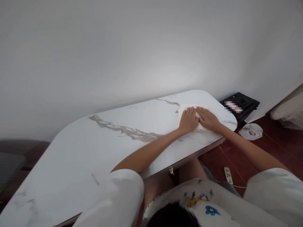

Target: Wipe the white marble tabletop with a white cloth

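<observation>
Cloth [182,109] sits right of centre on bench [94,151]. Left hand [188,119] and right hand [208,118] lie flat on it, fingers extended, gripping nothing. I judge it light, soft; pinch a free edge.

Single head view, high over table [82,151], tilted forward-down toward wall [118,63] (table's far end off right).

White marble-patterned table [94,148] with grey veining, set against a plain white wall [118,56]. Small brass knob [171,171] under its near edge. On the red tiled floor [279,148] past the rounded end: flat black case [246,102] beside the wall, crumpled white bag [251,131] near it, white power strip [228,175] closer in, cord trailing.
</observation>
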`<state>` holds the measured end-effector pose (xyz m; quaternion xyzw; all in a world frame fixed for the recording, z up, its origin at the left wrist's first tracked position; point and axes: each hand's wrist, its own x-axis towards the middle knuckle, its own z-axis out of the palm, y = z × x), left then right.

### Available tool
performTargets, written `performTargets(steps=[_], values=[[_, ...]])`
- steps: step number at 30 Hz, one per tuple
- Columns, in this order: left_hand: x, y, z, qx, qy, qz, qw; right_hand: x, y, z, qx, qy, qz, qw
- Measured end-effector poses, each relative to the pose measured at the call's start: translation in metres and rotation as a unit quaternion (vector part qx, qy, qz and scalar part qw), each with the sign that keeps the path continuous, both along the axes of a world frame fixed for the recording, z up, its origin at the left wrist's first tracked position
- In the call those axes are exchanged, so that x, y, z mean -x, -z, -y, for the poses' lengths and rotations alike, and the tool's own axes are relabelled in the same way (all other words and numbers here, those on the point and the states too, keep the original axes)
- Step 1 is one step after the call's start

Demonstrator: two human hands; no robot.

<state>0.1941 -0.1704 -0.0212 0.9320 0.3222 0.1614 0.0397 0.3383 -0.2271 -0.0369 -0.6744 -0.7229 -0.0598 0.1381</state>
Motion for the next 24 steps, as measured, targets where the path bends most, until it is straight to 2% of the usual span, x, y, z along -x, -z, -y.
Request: performTargets(steps=[3, 6, 9, 12, 15, 18, 24], values=[[0.019, -0.004, 0.033, 0.052, 0.000, -0.007, 0.999, 0.018, 0.000, 0.038, -0.005, -0.008, -0.008, 1.000], [0.021, -0.005, 0.061, 0.101, 0.003, -0.001, 0.995, 0.018, 0.001, 0.072, -0.013, -0.015, -0.014, 1.000], [0.005, -0.005, 0.081, 0.126, 0.011, 0.019, 0.992, 0.000, 0.001, 0.094, -0.016, -0.010, -0.013, 1.000], [-0.025, -0.003, 0.088, 0.138, 0.021, 0.037, 0.990, -0.033, 0.002, 0.101, -0.010, -0.001, -0.012, 1.000], [-0.059, -0.001, 0.082, 0.126, 0.033, 0.062, 0.990, -0.070, 0.004, 0.093, -0.006, 0.009, -0.009, 1.000], [-0.089, 0.002, 0.062, 0.094, 0.040, 0.084, 0.991, -0.104, 0.007, 0.072, -0.002, 0.023, -0.003, 1.000], [-0.131, 0.005, -0.012, 0.012, 0.055, 0.111, 0.992, -0.146, 0.010, -0.006, -0.010, 0.042, 0.006, 0.999]])
